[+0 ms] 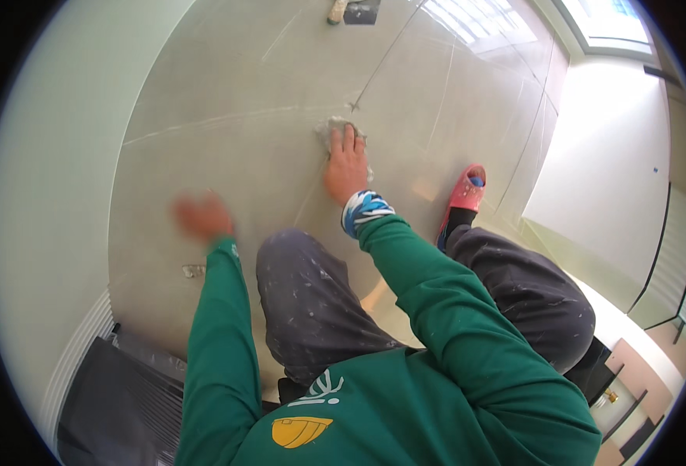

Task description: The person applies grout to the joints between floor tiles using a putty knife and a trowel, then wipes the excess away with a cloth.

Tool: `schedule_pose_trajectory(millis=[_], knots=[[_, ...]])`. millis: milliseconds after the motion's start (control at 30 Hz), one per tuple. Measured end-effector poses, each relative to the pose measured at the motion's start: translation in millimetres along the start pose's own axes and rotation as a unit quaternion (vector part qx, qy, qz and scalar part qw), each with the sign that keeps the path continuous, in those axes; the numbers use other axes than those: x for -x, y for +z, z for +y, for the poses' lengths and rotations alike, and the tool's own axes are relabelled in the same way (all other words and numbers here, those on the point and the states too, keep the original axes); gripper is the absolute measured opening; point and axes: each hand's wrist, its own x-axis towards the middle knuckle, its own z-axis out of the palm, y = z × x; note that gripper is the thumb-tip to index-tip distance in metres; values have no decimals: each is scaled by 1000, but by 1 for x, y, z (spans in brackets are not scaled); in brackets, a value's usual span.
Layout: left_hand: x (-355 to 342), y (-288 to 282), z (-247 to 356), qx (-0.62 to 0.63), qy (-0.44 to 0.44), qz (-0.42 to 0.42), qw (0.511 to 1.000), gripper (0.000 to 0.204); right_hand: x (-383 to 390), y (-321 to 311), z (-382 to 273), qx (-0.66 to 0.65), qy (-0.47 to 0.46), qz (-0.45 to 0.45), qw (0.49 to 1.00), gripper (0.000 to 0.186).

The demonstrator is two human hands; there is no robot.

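Note:
My right hand [347, 167] presses down with its fingers on a crumpled greyish-white cloth [332, 126], which lies on the glossy beige tiled floor [265, 167]. Much of the cloth is hidden under the palm and fingers. Just beyond the fingertips, a dark joint line with a small cross mark meets the cloth's far side. My left hand [203, 216] is to the left, near my knee, and smeared by motion. Its fingers cannot be made out, and nothing plainly shows in it. Pale streaks cross the floor around both hands.
A pale wall [71, 155] runs along the left. At the far edge lies a handled tool [337, 11] beside a dark square [361, 12]. A small whitish scrap [194, 271] lies near my left forearm. My red sandal [467, 189] stands at right; dark ridged material [114, 396] fills the lower left.

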Motion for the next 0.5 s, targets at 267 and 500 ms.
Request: schedule_pose_trajectory(millis=[267,500], knots=[[48,-11,-72,41,28,42,998,74,100,7,8,-7,-31,-50,998,60],[83,15,-45,-34,29,89,995,72,141,11,75,34,-39,-11,999,62]])
